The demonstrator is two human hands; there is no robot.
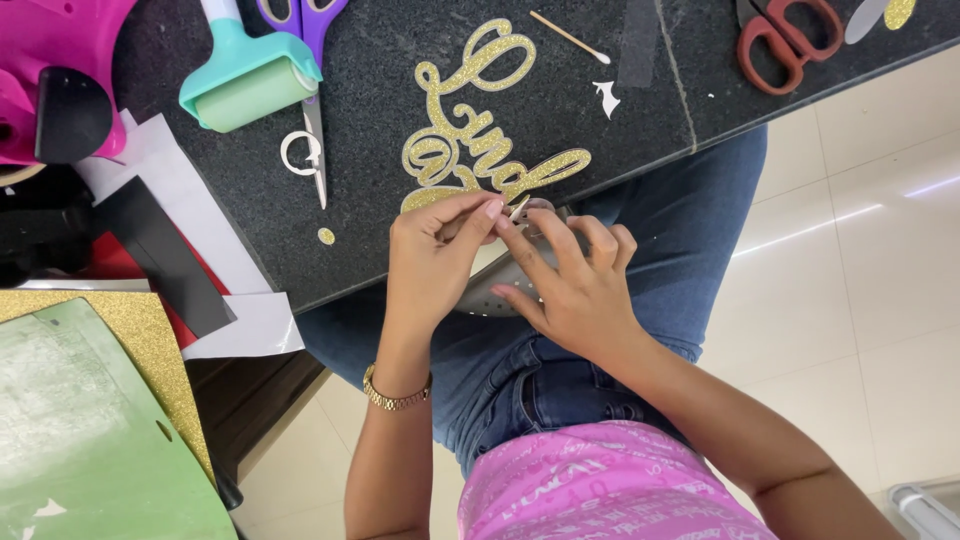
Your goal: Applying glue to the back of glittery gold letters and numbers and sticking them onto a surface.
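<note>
My left hand (437,250) and my right hand (567,280) meet at the near edge of a dark stone counter (380,90). Both pinch a small pale paper piece (517,209) between thumb and fingertips. A gold glitter script cutout (478,130) lies on the counter just beyond my fingers, and its lower edge touches my left hand. Under my right palm a curved grey sheet (487,295) rests over my lap. My left wrist wears a gold bracelet (394,397).
On the counter lie a teal roller (250,75), purple scissors (305,20), red scissors (785,40), a cotton swab (570,37) and white paper scraps (605,98). At left sit a pink machine (55,70), black and white sheets (175,240), gold glitter card (130,330) and a green mat (85,440).
</note>
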